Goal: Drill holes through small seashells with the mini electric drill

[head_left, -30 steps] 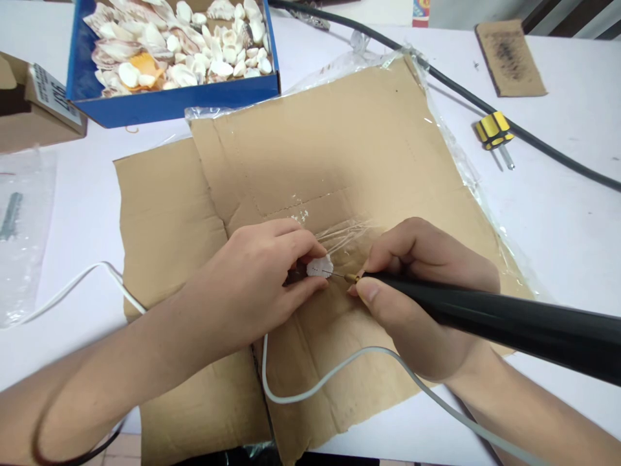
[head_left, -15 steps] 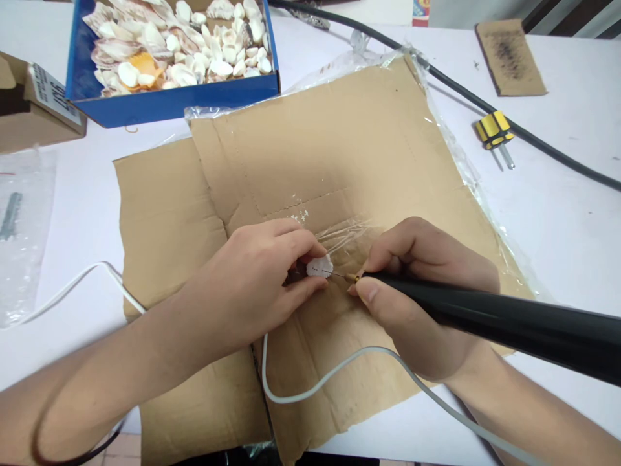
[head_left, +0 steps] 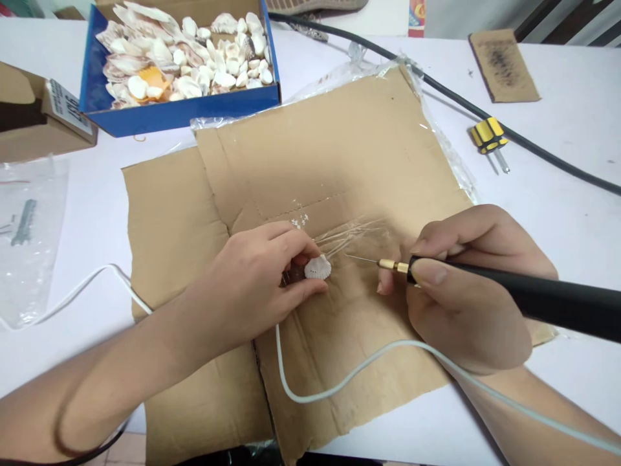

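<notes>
Between the thumb and fingers of my left hand (head_left: 264,278) is a small white seashell (head_left: 318,267), with a few tiny dark holes in it. My right hand (head_left: 468,285) grips a black rotary tool (head_left: 524,291) with a brass chuck and a thin drill bit pointing left. The bit's tip is apart from the shell, a short way to its right. Both hands are over a brown cardboard sheet (head_left: 310,155). White powder (head_left: 299,219) lies just beyond my left hand, and thin clear strands (head_left: 349,234) spread near the shell.
A blue box (head_left: 184,109) of shells stands at the back left, beside an open cardboard box (head_left: 39,123). A yellow-and-black screwdriver (head_left: 489,136), a black cable (head_left: 456,97) and a stained cardboard piece (head_left: 504,65) lie at the right. A white cord (head_left: 334,393) crosses in front.
My right hand has drawn the rotary tool back to the right, so its bit has left the shell. My left hand still holds the shell in nearly the same place.
</notes>
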The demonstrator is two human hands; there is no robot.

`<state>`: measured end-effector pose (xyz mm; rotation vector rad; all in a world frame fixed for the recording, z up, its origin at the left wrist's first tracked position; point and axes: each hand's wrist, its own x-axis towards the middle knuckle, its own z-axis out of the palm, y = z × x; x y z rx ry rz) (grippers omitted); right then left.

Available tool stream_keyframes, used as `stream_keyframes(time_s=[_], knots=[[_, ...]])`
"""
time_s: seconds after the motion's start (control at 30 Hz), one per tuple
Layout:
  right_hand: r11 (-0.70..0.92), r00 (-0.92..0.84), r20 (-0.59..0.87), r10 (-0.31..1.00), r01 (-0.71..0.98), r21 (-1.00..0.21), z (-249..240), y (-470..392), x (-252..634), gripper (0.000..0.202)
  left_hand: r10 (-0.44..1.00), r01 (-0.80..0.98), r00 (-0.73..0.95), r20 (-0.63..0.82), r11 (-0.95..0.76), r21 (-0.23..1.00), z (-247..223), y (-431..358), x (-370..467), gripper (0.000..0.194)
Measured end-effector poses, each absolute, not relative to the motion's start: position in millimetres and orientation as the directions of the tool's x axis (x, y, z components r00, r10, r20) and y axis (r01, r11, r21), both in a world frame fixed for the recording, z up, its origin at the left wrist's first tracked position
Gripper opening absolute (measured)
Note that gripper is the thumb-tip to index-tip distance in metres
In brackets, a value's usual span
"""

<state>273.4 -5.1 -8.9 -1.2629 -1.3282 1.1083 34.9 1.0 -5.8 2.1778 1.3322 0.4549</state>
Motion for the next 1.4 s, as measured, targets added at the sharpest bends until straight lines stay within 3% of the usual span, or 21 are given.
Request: stream_keyframes(time_s=[0.1,0.23,0.37,0.43,0.53,0.6,0.67,0.77,0.87,1.1,1.23,1.4], knots=[[0.009,0.085,0.006,0.996,-0.036,-0.999,-12,2,272,0.020,0.894,0.690,0.446,0.055,-0.381,0.615,-11,-1,32,0.019],[-0.059,0.080,-0.074,0.994,-0.179,-0.982,-14,11,273,0.021,0.887,0.669,0.454,0.090,-0.406,0.623,-14,0,32,0.026],[-0.020,0.049,-0.034,0.998,-0.263,-0.965,-20,12,273,0.022,0.910,0.631,0.404,0.088,-0.347,0.694,1,-2,33,0.014],[0.024,0.054,0.010,0.998,-0.269,-0.963,-24,11,273,0.021,0.946,0.620,0.299,0.126,-0.293,0.727,16,-5,31,0.011],[0.049,0.054,0.037,0.998,-0.238,-0.970,-29,11,273,0.020,0.927,0.511,-0.045,0.371,-0.298,0.806,45,-11,21,0.009],[0.046,0.049,0.036,0.998,-0.213,-0.976,-31,11,273,0.020,0.882,0.485,-0.154,0.445,-0.325,0.812,64,-14,7,0.014],[0.036,0.051,0.027,0.998,-0.189,-0.981,-32,12,273,0.022,0.916,0.593,-0.025,0.400,-0.308,0.743,76,-18,-12,0.009],[0.021,0.052,0.013,0.999,-0.164,-0.986,-31,12,273,0.025,0.960,0.828,0.276,0.053,-0.266,0.494,80,-29,-42,0.012],[0.018,0.032,0.013,0.999,-0.143,-0.990,-30,13,272,0.027,0.933,0.848,0.345,-0.104,-0.262,0.461,70,-46,-65,0.025],[0.095,-0.049,0.094,0.994,0.026,-0.995,-19,11,269,0.021,0.981,0.855,0.181,0.066,-0.190,0.483,47,-72,-52,0.021],[0.054,-0.068,0.049,0.996,0.062,-0.997,-17,6,270,0.015,0.932,0.795,0.362,0.027,-0.324,0.512,29,-47,-8,0.021],[0.122,-0.108,0.113,0.988,0.080,-0.989,-19,-1,269,0.015,0.852,0.757,0.522,-0.045,-0.439,0.484,12,-9,33,0.034]])
